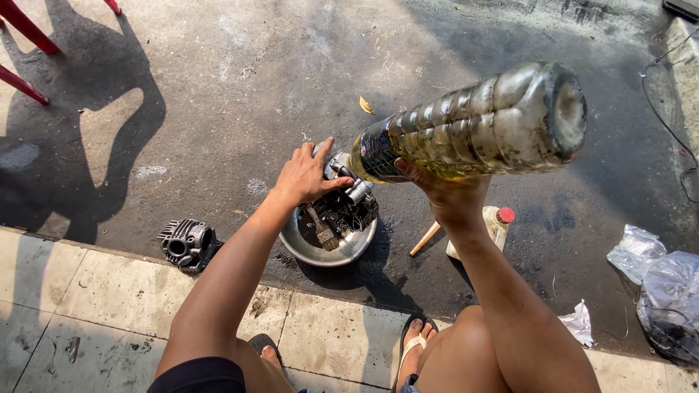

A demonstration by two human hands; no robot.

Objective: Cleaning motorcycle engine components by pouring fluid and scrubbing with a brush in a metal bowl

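My right hand [445,191] grips a large ribbed plastic bottle [473,124] of yellowish liquid, tipped so its mouth points down at a metal bowl [328,251] on the asphalt. In the bowl lies a dark, greasy engine part [348,207] with a paintbrush [318,225] beside it. My left hand [306,175] rests on the top of that engine part, fingers spread over it.
A finned engine cylinder [187,244] lies on the asphalt left of the bowl. A small red-capped bottle [497,222] and a wooden handle [424,239] lie to the right. Clear plastic bags [659,280] sit far right. My sandalled feet [416,342] rest on the tiled kerb [95,306]. Red chair legs [25,29] stand top left.
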